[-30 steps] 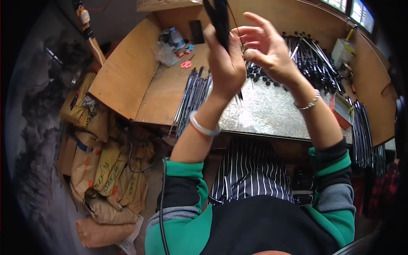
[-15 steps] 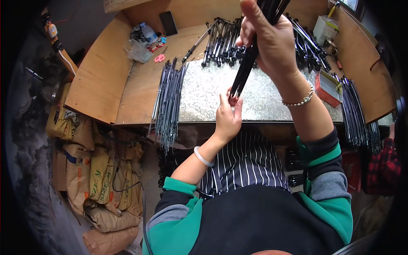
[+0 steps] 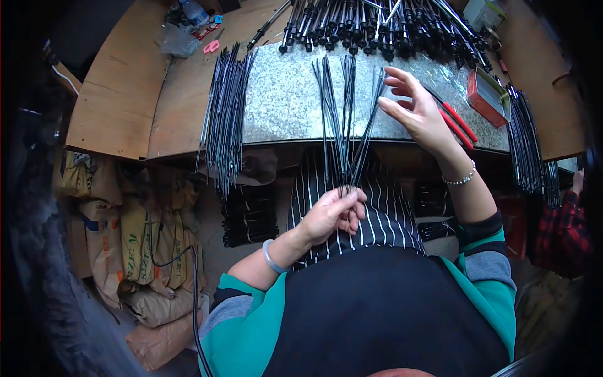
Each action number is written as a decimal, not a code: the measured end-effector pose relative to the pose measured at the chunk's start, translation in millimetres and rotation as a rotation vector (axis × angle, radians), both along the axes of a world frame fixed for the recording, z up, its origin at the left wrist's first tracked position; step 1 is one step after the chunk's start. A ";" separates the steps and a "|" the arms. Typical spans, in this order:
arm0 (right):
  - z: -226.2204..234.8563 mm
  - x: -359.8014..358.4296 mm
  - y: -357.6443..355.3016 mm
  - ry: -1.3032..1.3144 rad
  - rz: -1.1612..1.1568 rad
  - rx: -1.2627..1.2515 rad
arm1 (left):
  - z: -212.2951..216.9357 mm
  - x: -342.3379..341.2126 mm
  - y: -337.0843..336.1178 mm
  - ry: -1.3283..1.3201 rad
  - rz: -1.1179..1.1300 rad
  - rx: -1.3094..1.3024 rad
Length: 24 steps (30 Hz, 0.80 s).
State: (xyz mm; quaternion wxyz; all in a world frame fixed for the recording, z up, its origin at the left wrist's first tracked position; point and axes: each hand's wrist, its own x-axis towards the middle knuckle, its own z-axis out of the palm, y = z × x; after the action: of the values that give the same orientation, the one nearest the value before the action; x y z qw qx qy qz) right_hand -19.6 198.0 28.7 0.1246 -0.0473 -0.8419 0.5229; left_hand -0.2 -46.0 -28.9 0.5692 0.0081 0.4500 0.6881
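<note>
My left hand (image 3: 336, 213) is closed around the near ends of a bunch of thin dark rods (image 3: 346, 119). The bunch fans out away from me in several clusters, its far part over the grey speckled tabletop. Beside the rightmost cluster is my right hand (image 3: 414, 113), fingers curved and apart, with nothing held in it. Its thumb tip is close to those rods; whether it touches them I cannot tell. Red-handled pliers (image 3: 458, 124) lie on the tabletop just right of that hand, their jaws partly hidden behind it.
More thin rods (image 3: 225, 119) overhang the table edge at left, others (image 3: 526, 141) at right. Black-and-silver shafts (image 3: 370, 28) are heaped at the back. A red tin (image 3: 487, 97) stands right, pink scissors (image 3: 211, 46) lie back left. Sacks (image 3: 135, 245) are piled lower left; a plaid sleeve (image 3: 568, 235) shows far right.
The bundle has come down from upright and spread into a fan. My right hand has let go of it, and my left hand has moved nearer my body. The pliers have come into sight.
</note>
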 end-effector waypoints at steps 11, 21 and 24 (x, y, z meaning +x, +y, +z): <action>-42.9 55.4 69.7 0.118 -0.531 0.969 | 10.3 1.9 -10.2 -0.190 -0.016 0.557; -53.8 66.5 108.2 -0.024 -0.663 1.013 | 33.5 2.2 -6.9 -0.069 0.157 -0.060; -50.2 68.4 91.2 0.177 -0.590 1.022 | 18.0 -6.8 -16.1 -0.039 0.007 0.056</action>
State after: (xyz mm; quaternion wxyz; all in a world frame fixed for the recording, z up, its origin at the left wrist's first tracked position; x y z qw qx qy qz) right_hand 48.8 289.3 -21.4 0.3413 -0.1696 -0.9245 -0.0033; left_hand -7.0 -62.1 -10.9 0.5751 0.0093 0.4193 0.7024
